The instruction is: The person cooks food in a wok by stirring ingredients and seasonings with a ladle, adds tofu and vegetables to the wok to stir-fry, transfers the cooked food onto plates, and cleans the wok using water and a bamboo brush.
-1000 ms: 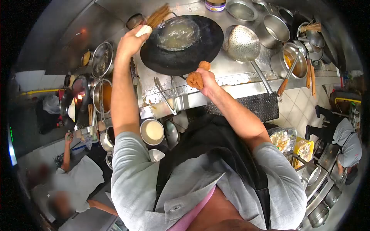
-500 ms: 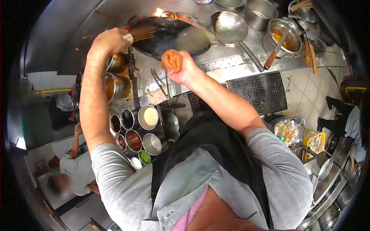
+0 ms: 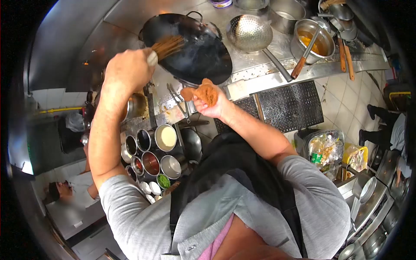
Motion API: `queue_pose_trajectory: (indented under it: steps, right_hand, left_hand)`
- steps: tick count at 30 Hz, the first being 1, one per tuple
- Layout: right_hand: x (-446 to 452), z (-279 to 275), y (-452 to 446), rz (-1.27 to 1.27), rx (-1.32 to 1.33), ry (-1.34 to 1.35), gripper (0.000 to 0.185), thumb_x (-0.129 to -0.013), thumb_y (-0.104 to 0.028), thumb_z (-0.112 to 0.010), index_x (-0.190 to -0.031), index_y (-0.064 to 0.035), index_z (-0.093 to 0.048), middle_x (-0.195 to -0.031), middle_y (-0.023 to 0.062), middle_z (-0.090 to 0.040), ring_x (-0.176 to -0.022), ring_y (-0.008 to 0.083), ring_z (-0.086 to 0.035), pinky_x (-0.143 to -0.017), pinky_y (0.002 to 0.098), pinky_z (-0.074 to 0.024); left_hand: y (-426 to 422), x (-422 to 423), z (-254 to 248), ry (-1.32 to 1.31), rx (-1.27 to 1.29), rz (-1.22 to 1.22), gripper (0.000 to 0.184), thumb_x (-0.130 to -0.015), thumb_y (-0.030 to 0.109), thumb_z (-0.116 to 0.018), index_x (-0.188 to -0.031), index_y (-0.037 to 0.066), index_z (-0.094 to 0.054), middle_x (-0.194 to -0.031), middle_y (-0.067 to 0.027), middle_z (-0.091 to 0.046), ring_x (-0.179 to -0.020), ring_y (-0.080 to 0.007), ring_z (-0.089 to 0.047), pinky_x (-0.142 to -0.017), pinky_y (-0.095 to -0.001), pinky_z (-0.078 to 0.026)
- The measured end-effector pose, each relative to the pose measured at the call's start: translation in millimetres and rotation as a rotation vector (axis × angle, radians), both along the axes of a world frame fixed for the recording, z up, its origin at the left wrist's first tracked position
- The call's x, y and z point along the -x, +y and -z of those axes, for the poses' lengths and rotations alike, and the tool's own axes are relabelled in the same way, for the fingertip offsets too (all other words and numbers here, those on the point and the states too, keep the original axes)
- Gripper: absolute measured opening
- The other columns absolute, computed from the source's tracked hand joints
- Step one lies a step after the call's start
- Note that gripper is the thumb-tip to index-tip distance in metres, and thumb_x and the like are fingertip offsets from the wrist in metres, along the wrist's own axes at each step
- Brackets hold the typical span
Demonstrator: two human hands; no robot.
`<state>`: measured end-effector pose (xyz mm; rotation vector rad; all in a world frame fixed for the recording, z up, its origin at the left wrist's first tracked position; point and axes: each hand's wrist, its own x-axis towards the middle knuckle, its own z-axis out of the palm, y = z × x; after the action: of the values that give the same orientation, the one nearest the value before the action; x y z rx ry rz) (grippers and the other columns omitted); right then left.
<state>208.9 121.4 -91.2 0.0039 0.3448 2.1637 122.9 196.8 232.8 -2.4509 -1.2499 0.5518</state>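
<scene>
A black wok [image 3: 201,56] is tilted over the stove, its dark inside facing up, with a loop handle at its far rim. My left hand [image 3: 130,69] is closed round the pale handle of a bamboo brush [image 3: 168,47], whose bristles are over the wok's left part. At the near rim, my right hand [image 3: 212,106] grips a folded brown cloth [image 3: 206,93]. The cloth hides how it meets the rim.
Right of the wok lie a perforated ladle [image 3: 250,34] and a pot of orange liquid [image 3: 313,41]. Seasoning containers [image 3: 151,163] stand lower left. A trash bin [image 3: 325,149] is at the right. Two other people [image 3: 71,190] [image 3: 398,132] are at the sides.
The wok has tipped and its water no longer shows. Flames seen half a second ago behind it are out of sight. The brush has moved over the wok's inside, and both hands have shifted.
</scene>
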Motion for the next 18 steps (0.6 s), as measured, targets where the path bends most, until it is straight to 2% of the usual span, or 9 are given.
queue_pose_trajectory:
  steps: [4, 7, 8, 11, 13, 14, 16, 17, 18]
  right_hand:
    - [0.6, -12.8, -4.1, -0.013, 0.068, -0.307, 0.028, -0.091, -0.035, -0.058, -0.093, -0.0073, -0.062, -0.086, 0.0073, -0.066, -0.064, 0.0188, -0.060, -0.048, 0.0301, -0.0435]
    - [15.4, -2.0, 29.4, 0.087, 0.204, -0.542, 0.023, -0.089, -0.031, -0.060, -0.098, -0.0106, -0.063, -0.091, 0.0052, -0.068, -0.074, 0.0204, -0.064, -0.055, 0.0305, -0.0471]
    - [14.2, 18.9, 50.3, 0.039, 0.154, -0.599, 0.025, -0.087, -0.029, -0.063, -0.106, -0.0119, -0.061, -0.097, 0.0055, -0.068, -0.081, 0.0238, -0.067, -0.063, 0.0337, -0.0511]
    - [11.5, 10.7, 95.6, 0.072, 0.254, -0.923, 0.031, -0.086, -0.028, -0.064, -0.113, -0.0128, -0.059, -0.099, 0.0072, -0.068, -0.081, 0.0264, -0.067, -0.064, 0.0382, -0.0531]
    - [15.8, 10.7, 125.4, 0.109, 0.263, -0.906, 0.030, -0.086, -0.022, -0.064, -0.112, -0.0104, -0.056, -0.099, 0.0116, -0.067, -0.085, 0.0302, -0.069, -0.073, 0.0482, -0.0575]
    - [22.3, 33.3, 144.3, 0.152, 0.223, -0.851, 0.029, -0.086, -0.020, -0.064, -0.112, -0.0101, -0.055, -0.099, 0.0125, -0.067, -0.087, 0.0308, -0.069, -0.075, 0.0498, -0.0579]
    - [23.0, 79.8, 173.3, 0.211, 0.144, -0.692, 0.024, -0.086, -0.014, -0.063, -0.108, -0.0077, -0.055, -0.098, 0.0145, -0.067, -0.092, 0.0318, -0.070, -0.082, 0.0524, -0.0587]
    - [19.5, 87.2, 182.2, 0.202, 0.129, -0.670, 0.023, -0.087, -0.015, -0.064, -0.107, -0.0058, -0.055, -0.098, 0.0153, -0.067, -0.092, 0.0316, -0.070, -0.084, 0.0453, -0.0590]
    - [11.8, 96.7, 189.0, 0.111, 0.119, -0.810, 0.027, -0.088, -0.020, -0.067, -0.108, -0.0045, -0.056, -0.101, 0.0161, -0.067, -0.092, 0.0307, -0.070, -0.085, 0.0434, -0.0581]
  left_hand:
    - [12.8, 56.3, 11.9, -0.174, 0.127, -0.247, 0.050, -0.087, 0.034, -0.070, -0.133, 0.018, -0.063, -0.108, -0.0228, -0.070, -0.100, -0.0406, -0.067, -0.089, -0.0480, -0.054]
    - [38.6, 142.1, 61.5, -0.454, 0.072, -0.416, 0.056, -0.088, 0.035, -0.071, -0.140, 0.017, -0.059, -0.113, -0.0222, -0.070, -0.109, -0.0346, -0.069, -0.095, -0.0403, -0.052]
    - [40.0, 170.0, 90.5, -0.634, 0.054, -0.434, 0.056, -0.090, 0.036, -0.070, -0.140, 0.014, -0.058, -0.114, -0.0225, -0.070, -0.108, -0.0329, -0.069, -0.095, -0.0397, -0.052]
    - [38.0, 223.8, 193.6, -1.113, 0.070, -0.576, 0.058, -0.093, 0.035, -0.067, -0.142, 0.005, -0.054, -0.122, -0.0233, -0.068, -0.108, -0.0286, -0.069, -0.096, -0.0377, -0.051]
    - [35.1, 246.1, 287.1, -1.334, -0.042, -0.508, 0.061, -0.095, 0.034, -0.066, -0.144, 0.001, -0.051, -0.130, -0.0243, -0.064, -0.106, -0.0308, -0.069, -0.097, -0.0383, -0.051]
    - [37.4, 260.4, 347.8, -1.395, -0.038, -0.628, 0.061, -0.095, 0.034, -0.065, -0.145, 0.001, -0.049, -0.130, -0.0230, -0.064, -0.100, -0.0302, -0.069, -0.088, -0.0383, -0.054]
    - [32.8, 237.4, 385.1, -1.465, 0.046, -0.908, 0.063, -0.096, 0.033, -0.064, -0.147, 0.001, -0.044, -0.124, -0.0206, -0.065, -0.087, -0.0278, -0.069, -0.069, -0.0369, -0.058]
    - [21.4, 214.7, 380.0, -1.463, 0.111, -1.077, 0.065, -0.097, 0.034, -0.063, -0.149, 0.002, -0.042, -0.119, -0.0196, -0.067, -0.080, -0.0259, -0.068, -0.058, -0.0356, -0.057]
    - [23.1, 220.7, 407.9, -1.487, 0.231, -1.053, 0.069, -0.097, 0.035, -0.063, -0.152, 0.002, -0.037, -0.111, -0.0186, -0.067, -0.071, -0.0223, -0.064, -0.045, -0.0338, -0.053]
